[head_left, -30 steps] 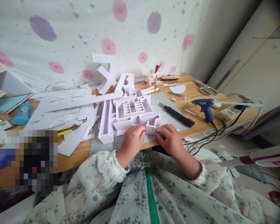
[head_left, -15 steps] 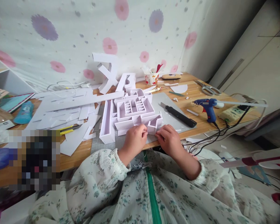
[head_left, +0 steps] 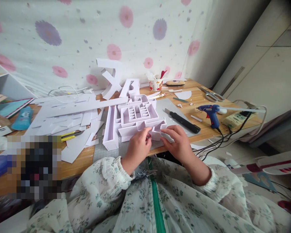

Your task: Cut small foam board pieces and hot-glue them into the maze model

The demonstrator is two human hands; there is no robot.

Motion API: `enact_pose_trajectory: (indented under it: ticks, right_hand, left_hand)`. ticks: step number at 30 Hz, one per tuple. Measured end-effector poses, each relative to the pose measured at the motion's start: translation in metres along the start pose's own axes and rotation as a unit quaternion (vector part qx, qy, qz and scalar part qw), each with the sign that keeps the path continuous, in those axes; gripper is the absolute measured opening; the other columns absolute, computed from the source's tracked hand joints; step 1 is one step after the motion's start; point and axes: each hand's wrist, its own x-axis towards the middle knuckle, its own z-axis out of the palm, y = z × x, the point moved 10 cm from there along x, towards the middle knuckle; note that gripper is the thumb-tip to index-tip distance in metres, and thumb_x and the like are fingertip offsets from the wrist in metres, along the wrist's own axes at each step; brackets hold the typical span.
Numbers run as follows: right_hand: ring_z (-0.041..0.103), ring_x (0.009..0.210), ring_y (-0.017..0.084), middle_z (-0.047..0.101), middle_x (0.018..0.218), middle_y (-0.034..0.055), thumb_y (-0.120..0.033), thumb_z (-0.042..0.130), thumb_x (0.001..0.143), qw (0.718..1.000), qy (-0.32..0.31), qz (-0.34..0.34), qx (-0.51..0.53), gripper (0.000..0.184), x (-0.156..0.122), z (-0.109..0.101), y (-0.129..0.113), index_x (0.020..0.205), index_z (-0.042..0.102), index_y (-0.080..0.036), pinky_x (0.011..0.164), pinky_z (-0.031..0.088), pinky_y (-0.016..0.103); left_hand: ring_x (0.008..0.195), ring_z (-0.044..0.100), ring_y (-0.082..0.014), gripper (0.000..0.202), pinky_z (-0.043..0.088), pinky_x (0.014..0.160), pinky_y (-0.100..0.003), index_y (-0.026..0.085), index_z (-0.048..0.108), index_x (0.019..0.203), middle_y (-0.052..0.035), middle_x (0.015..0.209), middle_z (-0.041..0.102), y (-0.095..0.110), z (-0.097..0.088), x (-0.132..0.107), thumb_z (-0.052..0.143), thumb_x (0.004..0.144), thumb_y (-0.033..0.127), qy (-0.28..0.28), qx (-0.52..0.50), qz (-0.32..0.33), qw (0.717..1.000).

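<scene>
A white foam-board structure (head_left: pixel 126 123) with raised walls, shaped like a written character, lies on a grey cutting mat (head_left: pixel 100 150) before me. My left hand (head_left: pixel 138 146) is at its near edge, fingers bent and slightly apart, the index fingertip close to a small boxed end section (head_left: pixel 156 134). On the other side of that section is my right hand (head_left: pixel 178 144), its index finger and thumb parted, tips at or very near the wall. Whether either hand touches the board I cannot tell. A black utility knife (head_left: pixel 184 122) lies just beyond my right hand.
A blue glue gun (head_left: pixel 212 115) with cords rests at the right, near scissors (head_left: pixel 211 94) and a power strip (head_left: pixel 235 119). Foam-board sheets (head_left: pixel 63 111) and a yellow cutter (head_left: pixel 70 136) cover the left. Behind stand white characters (head_left: pixel 111 79) and a paper cup (head_left: pixel 156 84).
Both hands have loosened from their closed grip at the small end section; the fingers are now further apart. The camera view has shifted slightly.
</scene>
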Motion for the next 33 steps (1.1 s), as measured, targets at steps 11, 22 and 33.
enact_pose_trajectory:
  ticks: [11, 22, 33]
  right_hand:
    - [0.061, 0.091, 0.022, 0.063, 0.098, 0.0064, -0.017, 0.059, 0.088, 1.000, -0.017, 0.004, 0.012, 0.021, 0.002, 0.006, 0.004, 0.106, 0.066, -0.026, 0.079, 0.051, 0.038]
    - [0.058, 0.085, 0.020, 0.060, 0.093, 0.0054, -0.010, 0.056, 0.087, 1.000, -0.005, -0.016, 0.003, 0.024, 0.001, 0.006, -0.001, 0.102, 0.067, -0.025, 0.073, 0.049, 0.035]
    - [0.056, 0.080, 0.020, 0.059, 0.087, 0.0047, -0.012, 0.055, 0.088, 0.999, 0.026, 0.010, 0.040, 0.019, -0.002, 0.006, -0.001, 0.091, 0.068, -0.026, 0.069, 0.046, 0.034]
  left_hand:
    - [0.089, 0.059, -0.0219, 0.038, 0.054, 0.082, -0.037, 0.019, 0.062, 0.120, -0.0071, 0.096, 0.063, 0.037, -0.013, -0.006, 0.049, 0.088, 0.003, 0.036, 0.054, 0.143, 0.988]
    - [0.092, 0.058, -0.0203, 0.048, 0.054, 0.084, -0.036, 0.020, 0.062, 0.120, -0.0050, 0.095, 0.065, 0.028, -0.010, -0.003, 0.044, 0.083, -0.005, 0.022, -0.019, 0.132, 0.991]
    - [0.091, 0.058, -0.0204, 0.050, 0.054, 0.083, -0.037, 0.020, 0.063, 0.119, -0.0050, 0.094, 0.066, 0.028, -0.011, -0.004, 0.044, 0.081, -0.006, 0.022, -0.020, 0.130, 0.991]
